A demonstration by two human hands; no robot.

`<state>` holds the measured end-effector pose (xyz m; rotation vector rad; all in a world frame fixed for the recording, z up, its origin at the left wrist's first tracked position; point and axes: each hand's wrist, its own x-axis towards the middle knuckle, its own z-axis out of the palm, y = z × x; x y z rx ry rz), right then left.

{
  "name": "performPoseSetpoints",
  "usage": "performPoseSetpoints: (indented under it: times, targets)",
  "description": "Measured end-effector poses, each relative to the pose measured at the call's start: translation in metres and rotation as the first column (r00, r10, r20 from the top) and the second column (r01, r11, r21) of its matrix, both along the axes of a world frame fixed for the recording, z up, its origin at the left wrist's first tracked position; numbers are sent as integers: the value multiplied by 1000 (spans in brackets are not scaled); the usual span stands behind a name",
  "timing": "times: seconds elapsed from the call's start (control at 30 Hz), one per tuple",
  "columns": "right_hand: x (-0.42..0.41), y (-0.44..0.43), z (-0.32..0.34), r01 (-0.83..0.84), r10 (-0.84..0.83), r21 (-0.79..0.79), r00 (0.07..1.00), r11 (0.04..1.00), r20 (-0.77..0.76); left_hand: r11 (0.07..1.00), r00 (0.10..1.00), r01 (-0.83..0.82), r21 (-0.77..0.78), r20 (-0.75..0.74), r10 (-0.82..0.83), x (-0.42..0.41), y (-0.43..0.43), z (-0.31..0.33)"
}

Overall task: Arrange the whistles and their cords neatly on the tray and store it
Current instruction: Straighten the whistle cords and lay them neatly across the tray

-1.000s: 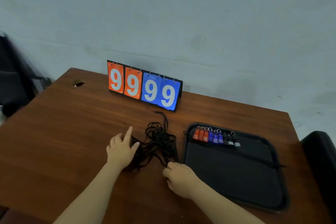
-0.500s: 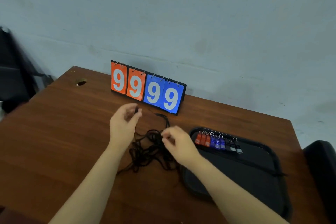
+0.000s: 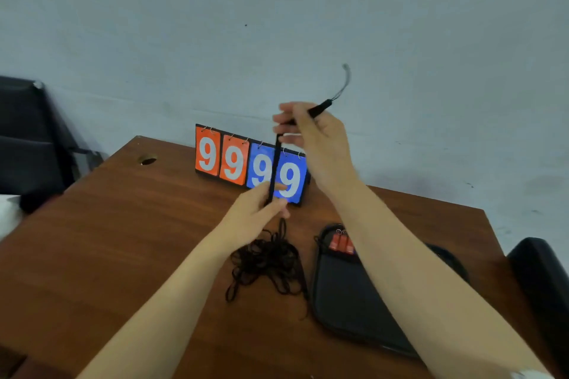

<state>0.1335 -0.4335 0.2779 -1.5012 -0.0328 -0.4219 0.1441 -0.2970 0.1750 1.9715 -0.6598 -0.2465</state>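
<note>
I hold one cord [image 3: 275, 169] stretched between my pinching right hand [image 3: 311, 144], high above the tray [image 3: 348, 301], and my pinching left hand [image 3: 258, 209], probably to draw it from the tangle [image 3: 264, 261] left of the tray.

A pale grey-blue wall [image 3: 400, 24] fills the upper frame; a brown wooden table [image 3: 107, 240] spans the lower part, with dark chairs [image 3: 27, 138] at both side edges.

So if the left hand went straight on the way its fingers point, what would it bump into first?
Probably the scoreboard: the left hand, pinching a cord, points away toward its blue cards. How far apart they are is hard to judge from this one view.
</note>
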Motion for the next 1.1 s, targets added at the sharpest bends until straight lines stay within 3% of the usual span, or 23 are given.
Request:
performPoseSetpoints:
  times: [0.07, 0.17, 0.27, 0.43, 0.57, 0.63, 0.73, 0.8, 0.87, 0.9, 0.97, 1.03, 1.1]
  targets:
    - [-4, -25, 18, 91, -99, 111, 993, 990, 68, 985, 995, -94, 142, 5, 95, 0, 7, -29]
    - [-19, -72, 29, 217, -234, 178, 969, 960, 77, 974, 953, -221, 44, -202, 226, 2, 28, -57]
    - [-37, -118, 14, 302, -289, 196, 953, 933, -92, 961, 892, -265, -81, -398, 213, 2, 40, -57]
    - [-69, -169, -43, 464, -380, 190, 854, 865, -355, 947, 836, -299, -120, -512, 199, 12, 52, -50]
    - [-91, -191, -67, 577, -461, 254, 794, 776, -395, 954, 860, -289, 76, -416, 294, 16, 59, -50]
    - [-98, -191, -67, 557, -443, 255, 808, 791, -389, 938, 865, -243, 246, -382, 324, 18, 55, -54]
    - [-101, -172, -60, 456, -359, 203, 852, 866, -381, 758, 894, -17, 653, -330, 304, 16, 33, -62]
    - [-99, -155, -55, 388, -304, 158, 870, 908, -390, 662, 939, -20, 750, -212, 270, 3, 2, -55]
    - [-100, -137, -53, 337, -248, 168, 883, 927, -399, 761, 963, -30, 649, -186, 197, -19, -36, -40]
    - [-101, -128, -52, 315, -220, 183, 887, 931, -407, 854, 938, 11, 519, -302, 171, -30, -55, -32]
    - [-107, -112, -55, 262, -163, 192, 894, 946, -418, 974, 754, 144, 173, -657, 5, -55, -88, -17]
    - [-114, -103, -61, 202, -112, 181, 904, 963, -413, 973, 524, 112, -204, -819, -232, -74, -111, -11]
    - [-122, -102, -68, 188, -98, 181, 904, 965, -417, 835, 399, -233, -499, -832, -386, -82, -126, -8]
